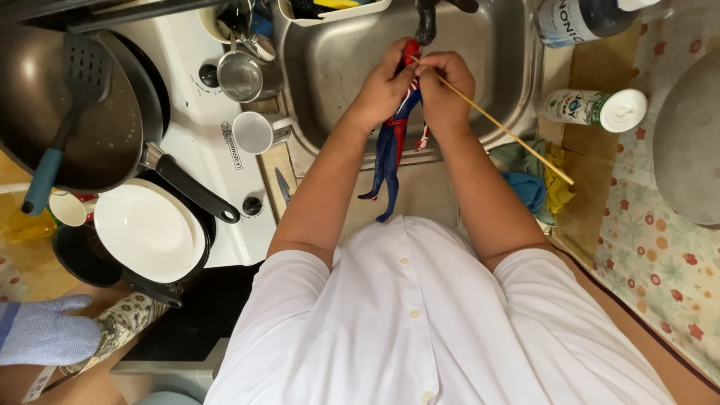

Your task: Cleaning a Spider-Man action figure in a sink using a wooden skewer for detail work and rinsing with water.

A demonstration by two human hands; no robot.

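Note:
My left hand (382, 88) grips the upper body of a red and blue toy figure (393, 150), whose legs hang down over the front edge of the steel sink (330, 67). My right hand (446, 86) holds a thin wooden stick (517, 139) against the figure's head; the stick runs down to the right. Both hands are over the sink, just below the dark tap (426, 22). My fingers hide the figure's chest and arms.
A white stove (202, 112) at left carries a dark pan with a slotted spatula (75, 82), steel cups (244, 75) and a white plate (146, 229). Cloths (536, 180) lie right of the sink. Two white bottles (596, 109) and a grey lid (690, 142) sit on the floral counter.

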